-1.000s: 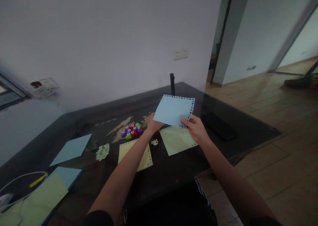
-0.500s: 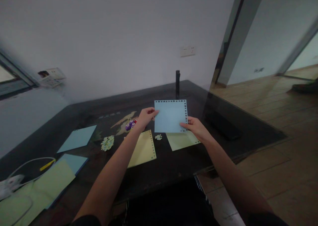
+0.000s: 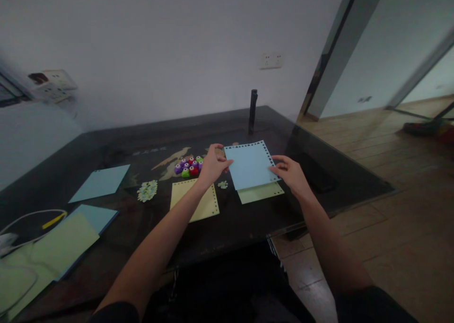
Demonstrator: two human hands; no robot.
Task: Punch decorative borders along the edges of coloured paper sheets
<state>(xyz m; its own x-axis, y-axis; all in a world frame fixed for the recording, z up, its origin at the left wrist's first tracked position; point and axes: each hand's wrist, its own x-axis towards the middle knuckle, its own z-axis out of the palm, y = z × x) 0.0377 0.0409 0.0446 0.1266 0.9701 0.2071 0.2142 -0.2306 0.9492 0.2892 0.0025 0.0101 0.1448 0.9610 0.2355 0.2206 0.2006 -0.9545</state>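
Both hands are on the blue sheet (image 3: 251, 166): the left hand (image 3: 212, 164) pinches its left edge, the right hand (image 3: 291, 173) has fingers curled onto the right edge. A grip on each side looks like it keeps the sheet flat and square over the pale green sheet (image 3: 260, 193) underneath. Just left sit a yellow punched sheet (image 3: 195, 205), some paper bits (image 3: 147, 190) and a cluster of little colourful punches (image 3: 189, 166). Dark glossy desk (image 3: 248, 223), white wall, wood floor off to the right.
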